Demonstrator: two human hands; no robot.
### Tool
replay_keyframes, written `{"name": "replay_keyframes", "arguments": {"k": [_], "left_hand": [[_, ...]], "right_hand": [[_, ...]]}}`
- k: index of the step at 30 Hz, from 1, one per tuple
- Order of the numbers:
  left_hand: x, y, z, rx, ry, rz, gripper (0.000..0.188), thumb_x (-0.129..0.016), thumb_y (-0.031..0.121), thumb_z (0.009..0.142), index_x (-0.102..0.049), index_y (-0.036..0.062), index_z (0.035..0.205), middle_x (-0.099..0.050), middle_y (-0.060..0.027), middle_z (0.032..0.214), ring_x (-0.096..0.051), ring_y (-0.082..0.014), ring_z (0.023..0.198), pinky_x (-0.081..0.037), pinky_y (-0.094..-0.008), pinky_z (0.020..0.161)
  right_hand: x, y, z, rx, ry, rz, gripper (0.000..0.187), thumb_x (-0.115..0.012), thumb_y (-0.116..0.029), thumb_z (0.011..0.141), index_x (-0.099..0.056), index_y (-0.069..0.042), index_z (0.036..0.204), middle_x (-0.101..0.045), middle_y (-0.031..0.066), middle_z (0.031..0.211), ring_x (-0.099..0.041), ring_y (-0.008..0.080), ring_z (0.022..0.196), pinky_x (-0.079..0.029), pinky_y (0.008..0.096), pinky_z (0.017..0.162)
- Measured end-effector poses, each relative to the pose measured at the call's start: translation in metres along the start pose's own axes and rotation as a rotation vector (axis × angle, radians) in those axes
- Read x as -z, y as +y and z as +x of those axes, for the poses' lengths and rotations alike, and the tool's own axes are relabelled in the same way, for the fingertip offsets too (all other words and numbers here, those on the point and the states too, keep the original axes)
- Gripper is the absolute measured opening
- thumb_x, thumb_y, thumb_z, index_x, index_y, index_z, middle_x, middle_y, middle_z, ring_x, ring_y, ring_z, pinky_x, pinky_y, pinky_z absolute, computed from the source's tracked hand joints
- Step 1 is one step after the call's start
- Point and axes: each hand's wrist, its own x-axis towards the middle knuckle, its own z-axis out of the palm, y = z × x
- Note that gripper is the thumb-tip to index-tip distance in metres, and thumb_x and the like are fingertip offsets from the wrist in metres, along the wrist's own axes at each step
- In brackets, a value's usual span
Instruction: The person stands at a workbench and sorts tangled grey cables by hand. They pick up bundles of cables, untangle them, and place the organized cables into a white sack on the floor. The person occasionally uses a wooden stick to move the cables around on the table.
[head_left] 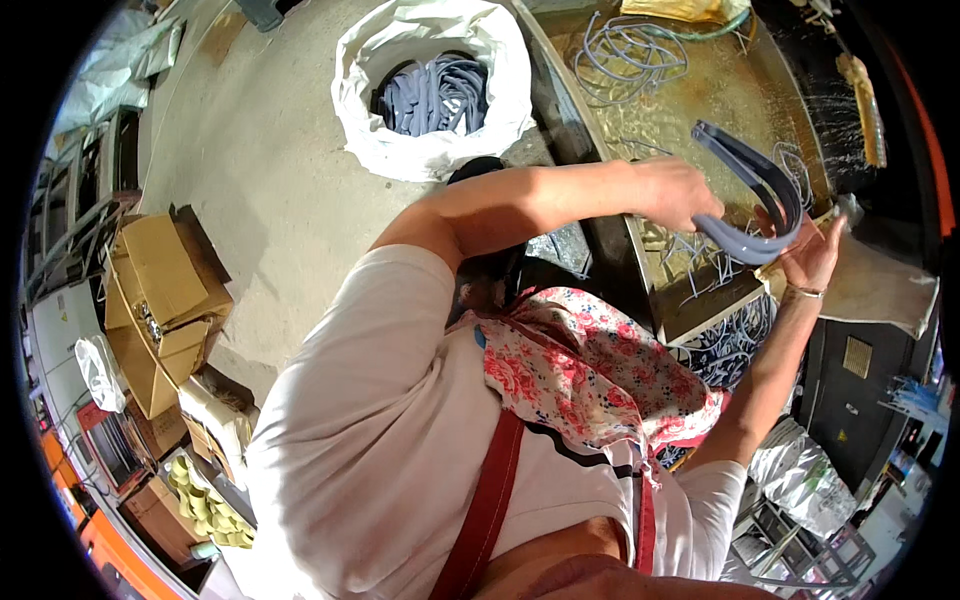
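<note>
A stack of grey U-shaped plastic bands [745,242], shaped like headbands, is held up over a wooden-sided work tray [725,95]. My left hand [680,195] is closed round one end of the stack, fingers curled. Against the outer curve, on the right, lies my right hand [812,255], palm up with thumb and fingers spread; part of its fingers is hidden behind the bands. The other end of the stack sticks up free, away from both hands. A thin bracelet [806,292] circles my right wrist.
Loose grey strips [630,55] lie in the tray. Beyond my left arm stands a white sack [365,140] with many grey bands [435,95] inside. Cardboard boxes [165,300] sit on the floor at left. A dark machine cabinet [850,385] stands at right.
</note>
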Motion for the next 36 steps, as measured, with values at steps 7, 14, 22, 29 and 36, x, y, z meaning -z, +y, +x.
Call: {"name": "replay_keyframes", "arguments": {"k": [7, 14, 22, 29, 36], "left_hand": [[0.029, -0.041, -0.047, 0.05, -0.222, 0.15, 0.016, -0.059, 0.016, 0.076, -0.054, 0.0119, 0.091, -0.058, -0.0078, 0.066, -0.059, -0.0271, 0.064, -0.045, -0.0382, 0.054], [0.095, -0.138, -0.187, 0.558, -0.089, 0.391, 0.021, -0.055, 0.012, 0.074, -0.056, 0.0118, 0.096, -0.061, -0.0139, 0.074, -0.06, -0.0325, 0.07, -0.048, -0.0423, 0.06], [0.067, -0.183, -0.26, 0.752, -0.701, 0.607, 0.014, -0.054, 0.012, 0.075, -0.063, 0.0106, 0.084, -0.064, -0.0106, 0.085, -0.063, -0.0256, 0.081, -0.05, -0.0371, 0.07], [0.029, -0.262, -0.266, 0.039, -0.908, 0.786, 0.011, -0.055, 0.019, 0.069, -0.065, 0.0156, 0.071, -0.061, 0.0006, 0.082, -0.056, -0.0176, 0.083, -0.041, -0.0345, 0.075], [-0.002, -0.345, -0.255, -0.2, -0.828, 0.641, 0.034, -0.06, 0.033, 0.067, -0.059, 0.0167, 0.097, -0.051, -0.0017, 0.106, -0.043, -0.0194, 0.106, -0.025, -0.0425, 0.098]], "right_hand": [[-0.021, 0.025, 0.084, -0.19, -0.1, -0.597, 0.032, -0.055, -0.019, 0.081, -0.053, 0.007, 0.1, -0.06, 0.014, 0.085, -0.052, 0.0131, 0.061, -0.045, 0.026, 0.056], [-0.121, 0.157, 0.194, -0.029, 0.007, -0.55, 0.051, -0.055, -0.037, 0.085, -0.048, 0.002, 0.117, -0.058, 0.0147, 0.102, -0.056, 0.018, 0.093, -0.046, 0.0293, 0.083], [-0.17, 0.294, 0.212, -0.422, -0.141, -1.055, 0.06, -0.062, -0.042, 0.074, -0.054, 0.009, 0.106, -0.063, 0.0219, 0.083, -0.063, 0.0287, 0.076, -0.05, 0.0348, 0.068], [-0.142, 0.321, 0.212, 0.101, -0.12, -1.148, 0.018, -0.057, -0.015, 0.066, -0.062, 0.001, 0.071, -0.059, 0.0176, 0.065, -0.059, 0.0273, 0.063, -0.046, 0.0355, 0.061], [-0.133, 0.337, 0.197, 0.214, -0.094, -1.081, 0.028, -0.057, -0.026, 0.073, -0.058, 0.001, 0.081, -0.059, 0.0229, 0.077, -0.058, 0.0369, 0.076, -0.046, 0.0418, 0.071]]}}
